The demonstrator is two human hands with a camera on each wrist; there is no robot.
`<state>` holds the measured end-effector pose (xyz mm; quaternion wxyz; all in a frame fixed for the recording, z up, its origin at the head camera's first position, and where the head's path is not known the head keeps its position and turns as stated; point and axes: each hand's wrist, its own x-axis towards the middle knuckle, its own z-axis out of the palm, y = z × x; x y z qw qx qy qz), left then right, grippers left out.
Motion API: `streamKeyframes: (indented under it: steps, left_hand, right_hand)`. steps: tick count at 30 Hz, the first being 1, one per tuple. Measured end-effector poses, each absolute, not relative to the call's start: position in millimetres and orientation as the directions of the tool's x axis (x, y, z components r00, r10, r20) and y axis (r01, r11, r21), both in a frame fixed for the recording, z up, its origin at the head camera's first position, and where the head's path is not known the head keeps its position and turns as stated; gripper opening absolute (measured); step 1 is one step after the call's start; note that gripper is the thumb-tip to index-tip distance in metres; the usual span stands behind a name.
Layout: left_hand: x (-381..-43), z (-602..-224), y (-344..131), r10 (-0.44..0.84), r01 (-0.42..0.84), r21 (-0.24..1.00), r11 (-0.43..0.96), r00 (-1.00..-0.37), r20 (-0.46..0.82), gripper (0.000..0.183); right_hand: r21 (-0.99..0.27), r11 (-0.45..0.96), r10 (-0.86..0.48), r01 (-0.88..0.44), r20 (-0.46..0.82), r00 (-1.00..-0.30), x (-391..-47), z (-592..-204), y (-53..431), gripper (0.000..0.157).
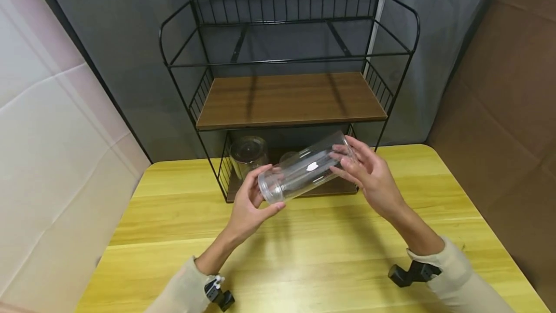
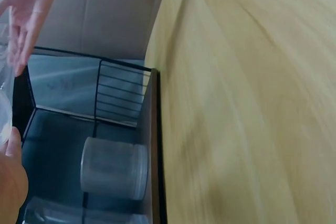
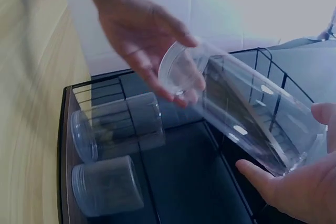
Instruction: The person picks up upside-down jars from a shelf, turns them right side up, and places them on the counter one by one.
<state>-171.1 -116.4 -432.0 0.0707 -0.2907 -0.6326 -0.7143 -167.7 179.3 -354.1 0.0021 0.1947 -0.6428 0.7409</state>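
A tall, clear cylindrical jar (image 1: pixel 308 167) is held tilted in the air in front of the rack, its rimmed end low and to the left. My left hand (image 1: pixel 246 210) grips that rimmed end, thumb below and fingers behind. At the raised far end, my right hand (image 1: pixel 377 183) holds the jar between thumb and fingers. In the right wrist view the see-through jar (image 3: pixel 249 111) spans both hands, and no contents show in it. The left wrist view catches only a sliver of the jar (image 2: pixel 5 111) at its edge.
A black wire rack (image 1: pixel 290 60) with a brown wooden shelf (image 1: pixel 291 100) stands on the yellow wooden table (image 1: pixel 304 255). On its bottom shelf are a wider clear jar (image 1: pixel 247 153) and a shorter jar (image 3: pixel 107 187). Brown sheeting (image 1: pixel 504 110) hangs right, white sheeting (image 1: pixel 56 158) left.
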Motion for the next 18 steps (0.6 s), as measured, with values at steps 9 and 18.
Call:
streamKeyframes:
  steps: [9, 18]
  left_hand:
    - [-174, -420, -138, 0.245, 0.487, 0.847, -0.212, -0.813, 0.529, 0.083]
    - [-173, -402, -165, 0.218, 0.540, 0.821, -0.185, -0.793, 0.570, 0.085]
  right_hand:
    - [-0.906, 0.257, -0.225, -0.336, 0.282, -0.933, -165, -352, 203, 0.064]
    - [-0.723, 0.501, -0.050, -0.475, 0.524, -0.850, -157, -339, 224, 0.065]
